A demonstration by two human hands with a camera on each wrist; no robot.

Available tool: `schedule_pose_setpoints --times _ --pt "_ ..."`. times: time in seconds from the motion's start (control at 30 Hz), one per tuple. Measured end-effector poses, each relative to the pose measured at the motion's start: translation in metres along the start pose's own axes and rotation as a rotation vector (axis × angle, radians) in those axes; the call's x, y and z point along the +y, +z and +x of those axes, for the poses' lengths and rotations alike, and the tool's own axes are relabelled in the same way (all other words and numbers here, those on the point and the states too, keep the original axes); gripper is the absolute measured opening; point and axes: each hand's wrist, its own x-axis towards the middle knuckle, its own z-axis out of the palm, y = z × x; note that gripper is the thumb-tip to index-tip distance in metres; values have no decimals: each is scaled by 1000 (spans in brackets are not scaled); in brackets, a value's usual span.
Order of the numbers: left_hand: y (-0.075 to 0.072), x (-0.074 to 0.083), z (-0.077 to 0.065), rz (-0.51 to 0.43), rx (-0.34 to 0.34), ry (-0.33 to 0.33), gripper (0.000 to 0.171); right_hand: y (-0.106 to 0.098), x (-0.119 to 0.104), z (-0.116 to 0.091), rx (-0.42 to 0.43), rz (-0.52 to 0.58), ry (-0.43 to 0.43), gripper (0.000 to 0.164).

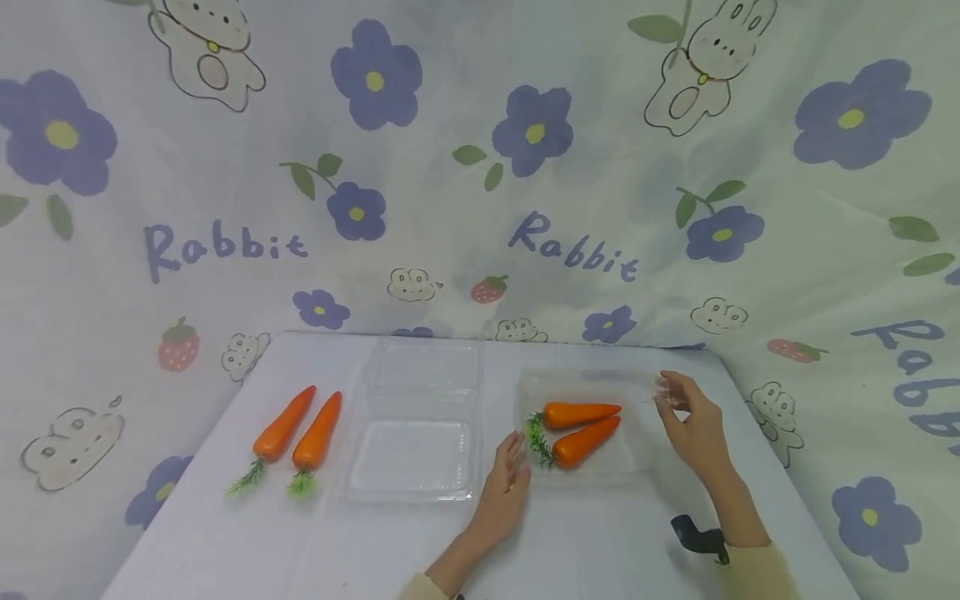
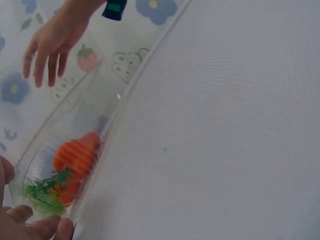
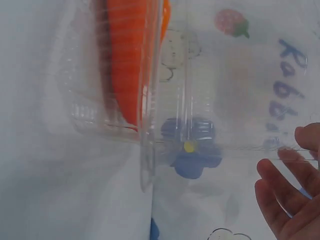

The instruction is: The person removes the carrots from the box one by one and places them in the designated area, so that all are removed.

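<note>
A clear plastic clamshell box [image 1: 633, 467] lies on the right half of the table with two orange toy carrots [image 1: 581, 414] inside, their green tops to the left. Its lid [image 3: 235, 100] stands raised from the base in the right wrist view. My right hand [image 1: 696, 421] pinches the lid's right edge between thumb and fingers. Against the box's left end rests my left hand [image 1: 504, 490], fingers extended beside the carrot greens [image 2: 45, 195]. On the table's left side lie two more carrots, a left one [image 1: 285, 425] and a right one [image 1: 318, 433].
A second clear clamshell box [image 1: 411, 457] sits open between the loose carrots and my left hand, its lid [image 1: 427, 368] folded back toward the patterned curtain [image 1: 435, 183]. A black fitting [image 1: 697, 535] is by my right wrist. White table [image 1: 585, 550] underneath.
</note>
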Motion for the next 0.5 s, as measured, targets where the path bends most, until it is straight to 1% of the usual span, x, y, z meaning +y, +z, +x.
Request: schedule_pose_setpoints --times 0.17,0.3,0.4,0.5 --pt "-5 3 -3 7 4 -18 57 4 3 17 15 29 -31 28" --pt "-6 7 -3 -4 0 -15 58 5 6 31 34 24 -22 19" --pt "-6 23 -5 -20 -13 -21 57 4 9 40 31 22 2 12" --pt "-8 41 -9 -25 -15 -33 56 4 14 48 9 28 9 10"
